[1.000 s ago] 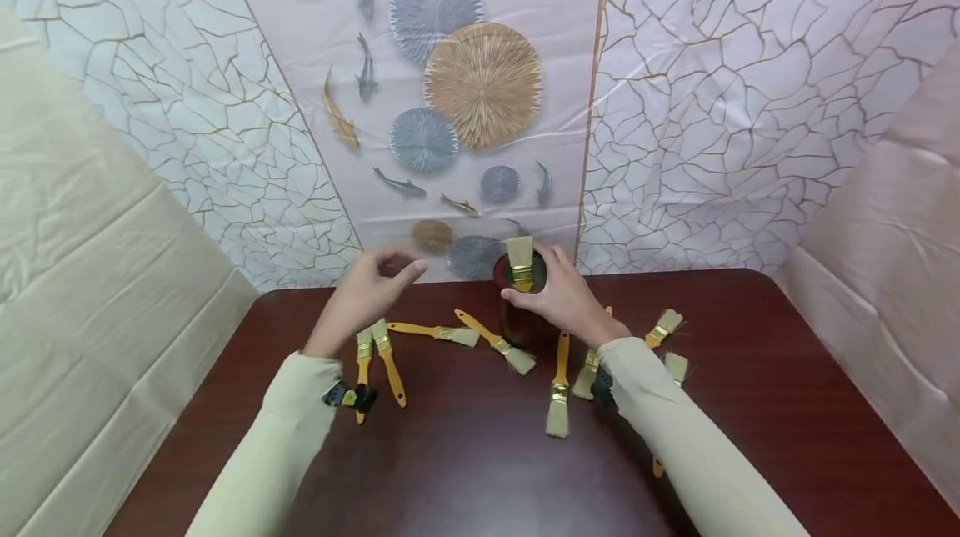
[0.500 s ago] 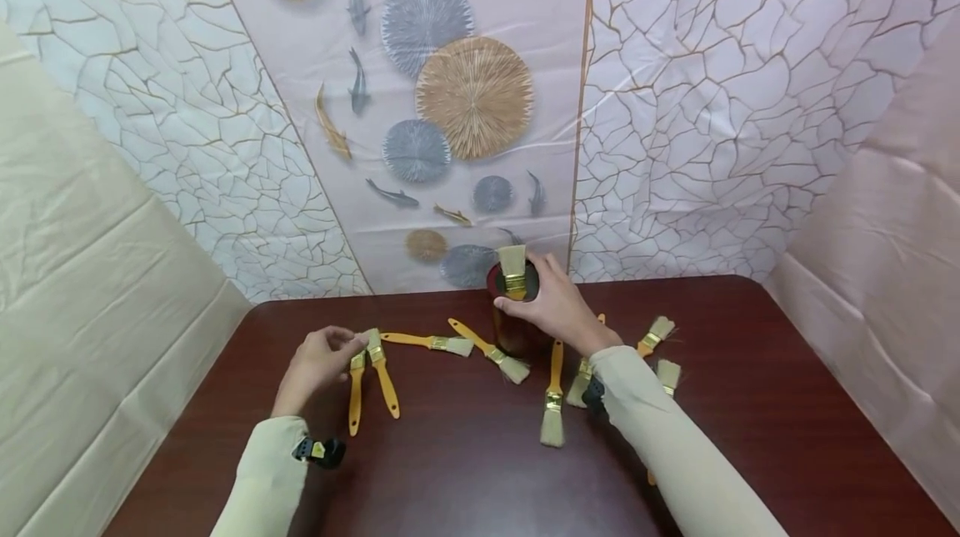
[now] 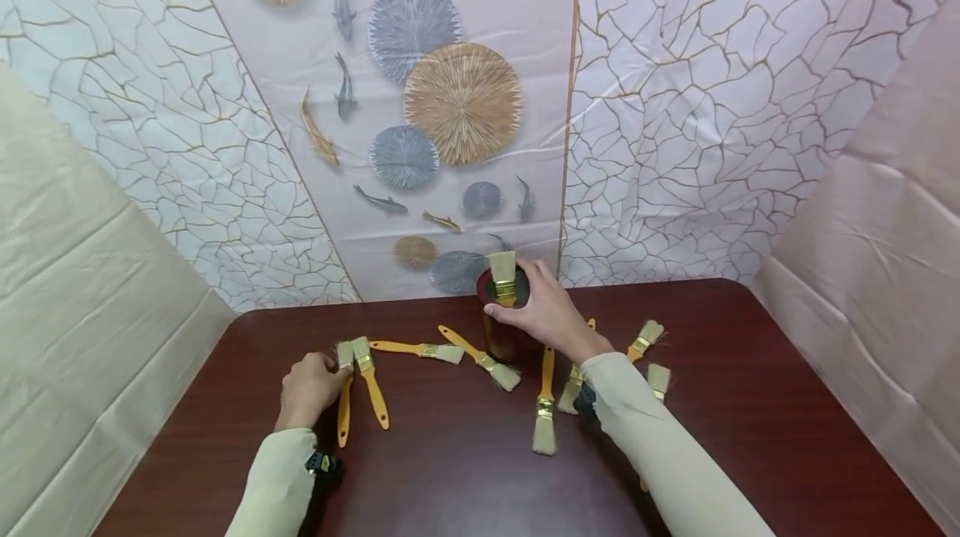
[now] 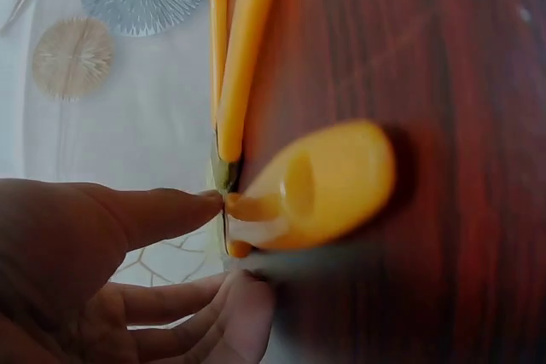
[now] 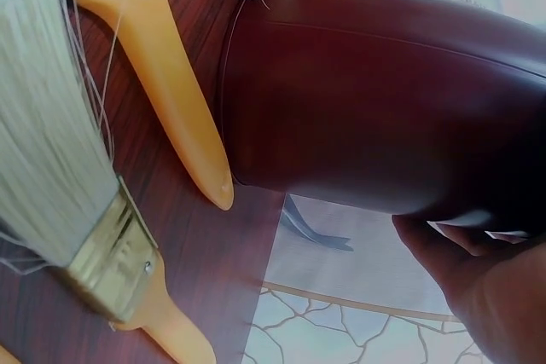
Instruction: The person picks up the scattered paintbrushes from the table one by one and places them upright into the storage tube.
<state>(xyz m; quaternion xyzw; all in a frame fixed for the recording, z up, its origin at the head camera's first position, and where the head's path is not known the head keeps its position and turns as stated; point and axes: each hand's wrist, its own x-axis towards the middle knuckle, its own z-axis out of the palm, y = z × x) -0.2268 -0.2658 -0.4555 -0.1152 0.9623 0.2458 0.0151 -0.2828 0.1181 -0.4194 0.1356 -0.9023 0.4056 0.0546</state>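
Observation:
My left hand [image 3: 307,388] is at the leftmost paintbrush [image 3: 344,416], thumb and fingers pinching it near its metal band. That brush lies with its yellow handle toward me; in the left wrist view its handle end [image 4: 333,181] looms close. A second paintbrush [image 3: 372,387] lies right beside it. My right hand [image 3: 551,316] grips the rim of a dark red cylindrical holder [image 5: 367,100] from the right. One paintbrush [image 3: 503,274] stands in the holder, bristles up. The holder's inside is mostly hidden.
More paintbrushes lie about the holder: one pointing sideways [image 3: 420,349], one slanted [image 3: 480,358], one bristles toward me [image 3: 545,404], and others [image 3: 646,340] partly under the right arm. Patterned cloth [image 3: 465,103] hangs behind the dark table [image 3: 450,470].
My left hand has come down from above the table to the leftmost paintbrush and now pinches it. The right hand keeps its hold on the holder. The head view has shifted slightly.

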